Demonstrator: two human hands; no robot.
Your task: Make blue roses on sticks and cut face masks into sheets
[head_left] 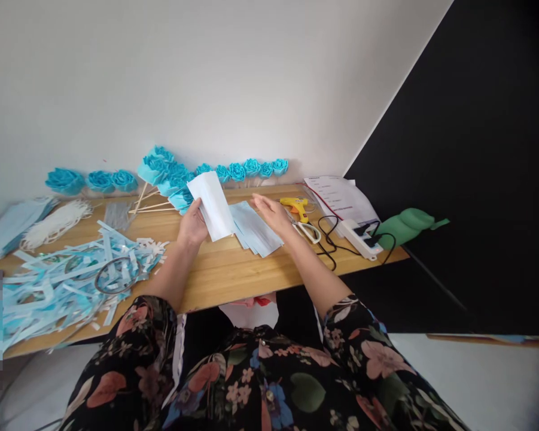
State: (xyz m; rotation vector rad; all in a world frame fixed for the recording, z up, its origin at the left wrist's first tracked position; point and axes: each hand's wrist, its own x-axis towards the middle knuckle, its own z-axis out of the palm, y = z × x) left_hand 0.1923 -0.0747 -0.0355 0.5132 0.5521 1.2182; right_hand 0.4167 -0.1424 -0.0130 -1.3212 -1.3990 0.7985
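Note:
My left hand [192,225] grips one edge of a pale blue and white face mask [212,206], thumb on top, holding it raised over the table. No ear loops show on this mask. My right hand [273,215] is open, its fingers stretched out flat, to the right of the held mask. Beneath it, several overlapping light blue mask sheets [256,232] lie fanned on the wood. Just right of my right hand are a yellow glue gun [296,207] and scissors [313,232] with pale handles.
Blue handmade flowers [237,172] line the wall, some on wooden sticks [155,209]. Cut strips [72,284] heap at left, beside white elastic loops [56,222] and stacked masks [15,224]. At right are a power strip [361,239], black cables [329,239], printed paper [341,194] and a green object [406,227].

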